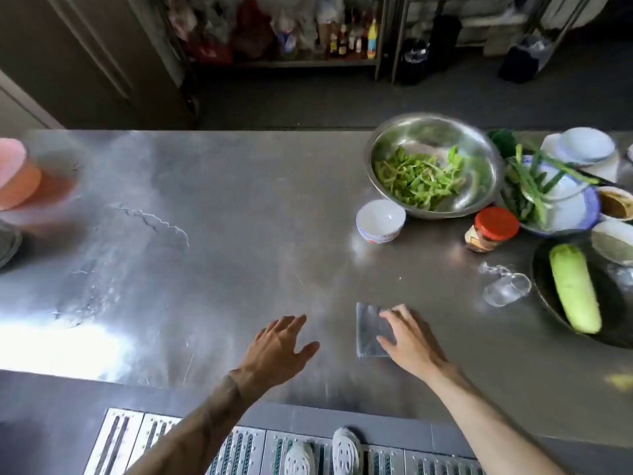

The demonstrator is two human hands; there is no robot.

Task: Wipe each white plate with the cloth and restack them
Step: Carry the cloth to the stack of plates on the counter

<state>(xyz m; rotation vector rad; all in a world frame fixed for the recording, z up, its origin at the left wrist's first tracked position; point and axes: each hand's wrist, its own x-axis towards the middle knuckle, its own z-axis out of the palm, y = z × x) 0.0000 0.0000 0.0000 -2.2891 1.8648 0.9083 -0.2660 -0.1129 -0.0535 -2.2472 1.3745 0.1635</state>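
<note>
So far nothing looks wiped: no white plate is in hand, none sits before the person, and no fresh stack has been begun on the steel table point(239, 217). The whole round of wiping and restacking seems to lie ahead, and this moment looks like the fetching of the cloth.

The cloth point(368, 334) is a grey folded square lying flat on the table, on the person's side of the big steel bowl point(369, 159) and well apart from it. The right hand point(407, 341) rests on its right part. Its fingers point(394, 313) are spread and only lightly bent, laid across the cloth's top. The thumb touches the near part of the fabric. Nothing is pinched or lifted; the left strip of the cloth shows bare beyond the fingertips.

The left hand point(281, 344) is further left of the bowl and nearer the person, palm down over bare steel, fingers apart and relaxed, holding nothing. It is near the cloth but not touching it.

The likeliest plates are the white crockery point(585, 149) piled just right of the bowl at the table's far edge (blur makes it hard to say whether these are plates or upturned bowls). A small white bowl point(380, 217) stands just beside the steel bowl on the person's side.
</note>
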